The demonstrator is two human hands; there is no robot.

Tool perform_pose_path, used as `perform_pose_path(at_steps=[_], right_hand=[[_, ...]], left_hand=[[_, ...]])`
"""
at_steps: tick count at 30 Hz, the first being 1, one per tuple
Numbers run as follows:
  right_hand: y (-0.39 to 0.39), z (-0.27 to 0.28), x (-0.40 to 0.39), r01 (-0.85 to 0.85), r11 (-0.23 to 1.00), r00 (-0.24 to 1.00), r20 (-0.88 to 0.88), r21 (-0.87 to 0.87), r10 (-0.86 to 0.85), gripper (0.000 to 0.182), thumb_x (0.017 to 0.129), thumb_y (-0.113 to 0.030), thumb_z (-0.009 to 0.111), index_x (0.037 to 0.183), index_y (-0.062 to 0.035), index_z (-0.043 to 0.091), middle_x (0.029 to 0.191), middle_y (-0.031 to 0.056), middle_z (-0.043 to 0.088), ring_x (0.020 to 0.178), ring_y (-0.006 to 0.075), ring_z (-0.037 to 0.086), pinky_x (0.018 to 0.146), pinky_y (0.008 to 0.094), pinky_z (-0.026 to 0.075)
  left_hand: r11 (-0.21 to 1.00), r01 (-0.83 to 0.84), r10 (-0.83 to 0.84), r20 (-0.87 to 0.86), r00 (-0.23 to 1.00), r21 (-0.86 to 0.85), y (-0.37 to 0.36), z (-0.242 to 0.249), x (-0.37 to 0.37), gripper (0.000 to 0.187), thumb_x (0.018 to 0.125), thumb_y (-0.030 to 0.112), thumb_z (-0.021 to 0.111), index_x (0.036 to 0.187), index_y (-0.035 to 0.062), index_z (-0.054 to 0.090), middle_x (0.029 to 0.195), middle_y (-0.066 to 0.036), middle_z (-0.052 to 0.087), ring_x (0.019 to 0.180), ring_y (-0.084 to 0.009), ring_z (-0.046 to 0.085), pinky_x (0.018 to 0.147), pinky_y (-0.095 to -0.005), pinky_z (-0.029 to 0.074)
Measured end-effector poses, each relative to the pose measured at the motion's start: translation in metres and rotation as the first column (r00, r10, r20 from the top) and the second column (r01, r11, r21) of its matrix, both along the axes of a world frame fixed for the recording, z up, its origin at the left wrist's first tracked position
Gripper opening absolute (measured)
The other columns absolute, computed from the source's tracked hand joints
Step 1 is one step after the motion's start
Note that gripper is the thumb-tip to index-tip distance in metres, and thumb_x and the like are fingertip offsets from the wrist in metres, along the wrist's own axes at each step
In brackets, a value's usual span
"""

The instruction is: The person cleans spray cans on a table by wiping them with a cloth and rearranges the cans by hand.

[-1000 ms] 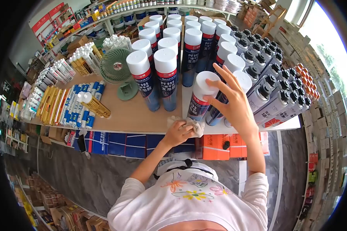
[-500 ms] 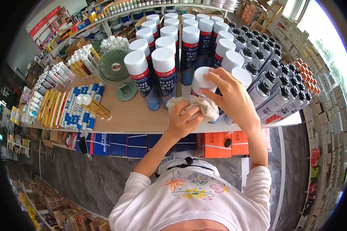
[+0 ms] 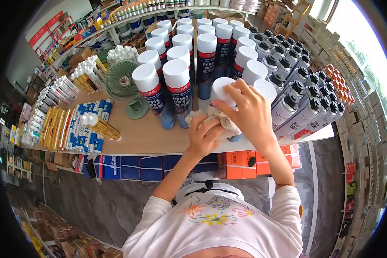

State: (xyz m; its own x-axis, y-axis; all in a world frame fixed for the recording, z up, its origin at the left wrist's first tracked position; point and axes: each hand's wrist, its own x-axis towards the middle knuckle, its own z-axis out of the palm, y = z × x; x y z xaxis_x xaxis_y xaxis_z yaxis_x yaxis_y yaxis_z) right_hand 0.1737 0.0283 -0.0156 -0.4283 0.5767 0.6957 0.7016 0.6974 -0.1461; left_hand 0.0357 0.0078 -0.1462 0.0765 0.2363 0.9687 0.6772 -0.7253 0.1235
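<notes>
My right hand [image 3: 250, 112] grips the white cap of a spray foam can [image 3: 222, 88] from above and the right side. Bunched in my left hand [image 3: 203, 134] is a pale cloth [image 3: 228, 125], pressed against the same can below its cap. The cloth and my fingers hide most of the can's body. Just left of it stand two dark blue cans with white caps, the nearer one a foam can [image 3: 177, 86] with a red band. More white-capped cans [image 3: 254, 71] rise behind and right of my right hand.
Rows of black-topped cans [image 3: 284, 105] fill the table's right side. A green fan [image 3: 124, 81] stands left of the white-capped cans. Blue-and-white tubes and a gold cartridge [image 3: 103, 127] lie farther left on the table [image 3: 159, 144]. Orange boxes [image 3: 241, 165] are under the front edge.
The view has shifted slightly. My right hand stays on the cap and my left hand keeps the cloth against the can, with only small shifts of the fingers.
</notes>
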Motion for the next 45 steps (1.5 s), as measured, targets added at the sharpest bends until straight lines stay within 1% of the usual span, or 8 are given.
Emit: perform_pose_path(at_steps=[8,12,17,22,24,27,34,45], right_hand=[[-0.001,-0.012,-0.003,0.044,0.994,0.995,-0.095,0.098,-0.035,0.029,0.075,-0.029,0.078,0.089,-0.0095,0.062,0.09,0.0043,0.055,0.066,0.0217,0.055,0.054,0.0327,0.049],[-0.005,-0.012,-0.011,0.197,0.975,0.978,-0.09,0.1,-0.189,0.028,0.075,-0.029,0.08,0.087,-0.0084,0.064,0.086,0.0015,0.059,0.07,0.0198,0.06,0.056,0.0336,0.05],[-0.006,-0.013,-0.015,0.238,0.966,0.969,-0.098,0.101,-0.228,0.028,0.076,-0.029,0.079,0.087,-0.0084,0.064,0.086,0.0012,0.058,0.071,0.0198,0.06,0.055,0.0332,0.05],[-0.005,-0.018,-0.007,0.164,0.978,0.986,-0.03,0.132,-0.162,0.032,0.075,-0.024,0.078,0.095,-0.0078,0.06,0.095,0.0064,0.054,0.069,0.0203,0.056,0.049,0.0321,0.049],[-0.006,-0.008,0.004,0.106,0.992,0.994,-0.036,0.061,-0.104,0.033,0.075,-0.021,0.078,0.098,-0.0073,0.059,0.097,0.0073,0.054,0.072,0.0229,0.058,0.055,0.0357,0.052],[-0.003,0.013,0.022,-0.083,0.962,0.996,-0.044,-0.261,0.074,0.038,0.078,-0.02,0.076,0.11,-0.008,0.058,0.102,0.0104,0.054,0.083,0.0323,0.062,0.072,0.0431,0.052],[0.007,0.016,0.03,-0.144,0.957,0.984,0.063,-0.251,0.164,0.044,0.084,-0.029,0.073,0.124,-0.0146,0.06,0.131,0.0093,0.058,0.093,0.0326,0.064,0.082,0.0408,0.053],[0.008,0.005,0.013,-0.097,0.994,0.992,0.074,-0.048,0.101,0.041,0.075,-0.028,0.078,0.108,-0.0067,0.065,0.104,0.0085,0.061,0.087,0.0277,0.063,0.071,0.0386,0.053]], left_hand=[[0.995,0.005,-0.015,-0.1,0.995,-0.101,-0.01,-0.105,-0.003,0.03,0.057,0.005,0.072,0.085,0.0133,0.064,0.107,0.0,0.058,0.095,-0.0292,0.053,0.076,-0.0406,0.049],[0.982,0.041,-0.056,-0.079,0.995,-0.183,-0.008,-0.055,0.001,0.033,0.056,0.006,0.074,0.086,0.0125,0.06,0.105,-0.005,0.056,0.092,-0.0324,0.053,0.078,-0.0458,0.045],[0.999,-0.001,0.004,-0.059,0.998,0.048,0.01,0.006,0.004,0.038,0.054,0.009,0.078,0.087,0.0125,0.06,0.109,-0.005,0.054,0.096,-0.0334,0.051,0.079,-0.0451,0.044],[0.991,0.035,-0.036,-0.005,0.999,-0.126,-0.009,-0.065,-0.004,0.035,0.054,0.005,0.077,0.082,0.0117,0.057,0.105,-0.003,0.055,0.094,-0.0307,0.053,0.075,-0.0407,0.046],[0.934,0.054,-0.053,0.01,0.999,-0.353,-0.024,-0.082,-0.002,0.033,0.057,0.005,0.08,0.082,0.0111,0.059,0.1,-0.005,0.055,0.092,-0.0308,0.054,0.074,-0.0401,0.047],[0.928,0.11,-0.053,0.169,0.984,-0.355,-0.042,-0.082,0.003,0.033,0.06,0.007,0.083,0.083,0.0108,0.06,0.095,-0.006,0.055,0.089,-0.0304,0.054,0.072,-0.0398,0.047],[0.934,0.118,-0.047,0.214,0.976,-0.337,-0.047,-0.06,-0.005,0.033,0.061,0.006,0.085,0.084,0.0087,0.061,0.093,-0.007,0.056,0.087,-0.0277,0.055,0.072,-0.0362,0.044],[0.996,0.046,-0.052,-0.084,0.995,-0.075,-0.006,0.003,-0.01,0.042,0.051,0.009,0.079,0.09,0.0145,0.064,0.106,-0.003,0.057,0.098,-0.0303,0.053,0.08,-0.0427,0.047]])
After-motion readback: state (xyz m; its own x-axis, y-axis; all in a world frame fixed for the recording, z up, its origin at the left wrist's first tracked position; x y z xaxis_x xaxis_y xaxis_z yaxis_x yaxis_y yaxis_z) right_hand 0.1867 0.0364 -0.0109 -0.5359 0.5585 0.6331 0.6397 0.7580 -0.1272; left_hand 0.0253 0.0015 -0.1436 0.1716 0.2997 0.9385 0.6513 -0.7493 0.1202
